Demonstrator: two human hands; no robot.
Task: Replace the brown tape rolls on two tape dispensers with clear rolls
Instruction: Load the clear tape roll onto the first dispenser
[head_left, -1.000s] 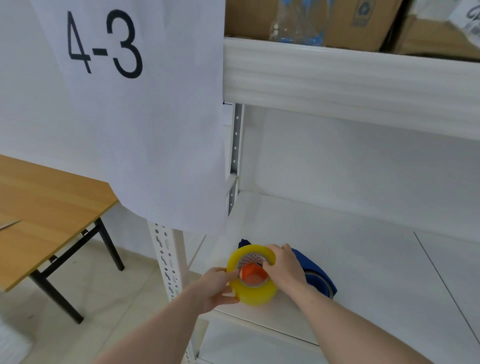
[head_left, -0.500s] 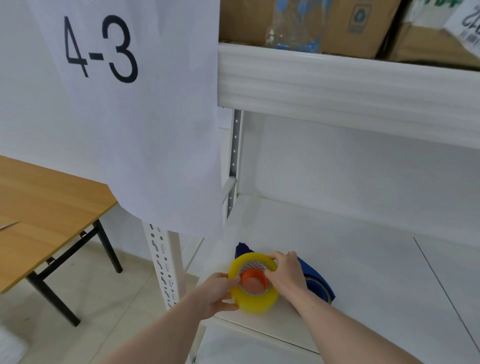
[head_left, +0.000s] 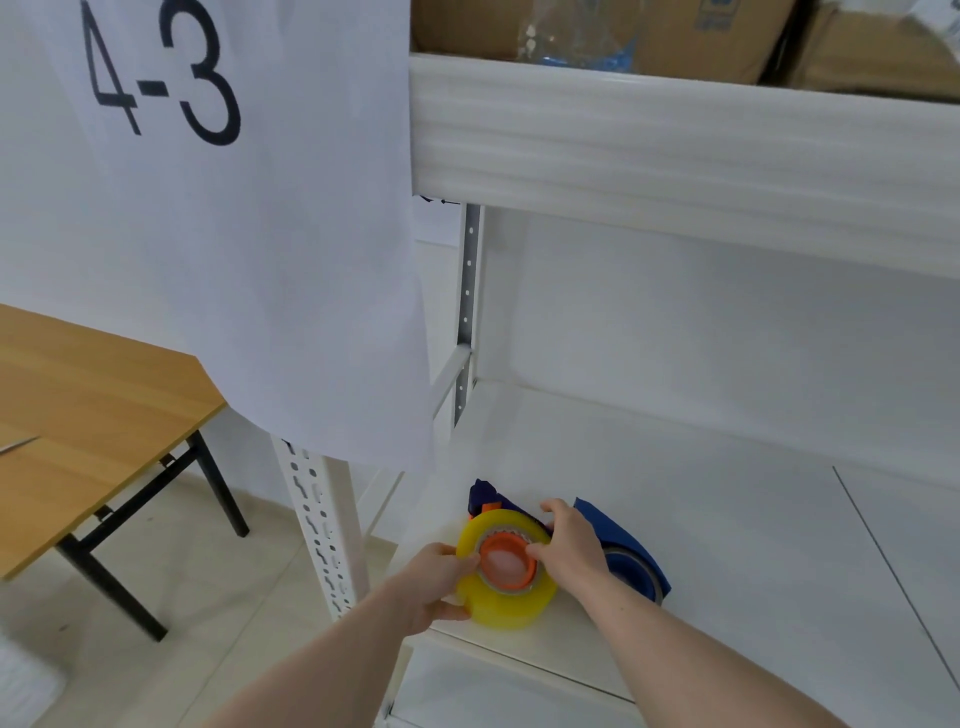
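Note:
A yellowish clear tape roll (head_left: 511, 605) sits around the orange hub (head_left: 506, 564) of a blue tape dispenser (head_left: 485, 499) at the front left corner of the white shelf (head_left: 727, 545). My left hand (head_left: 434, 582) grips the roll's left side. My right hand (head_left: 571, 551) holds its right rim, fingers on the orange hub. A second blue dispenser (head_left: 623, 551) lies just right of my right hand, partly hidden by it, with a greyish roll on it.
A white sheet marked "4-3" (head_left: 208, 208) hangs over the shelf's left post (head_left: 322, 525). A wooden folding table (head_left: 88, 415) stands to the left. Cardboard boxes (head_left: 857, 47) sit on the upper shelf, whose front beam (head_left: 675, 156) overhangs.
The roll has slid further down onto the orange hub and both hands have lowered slightly with it. The second blue dispenser shows more beside my right hand.

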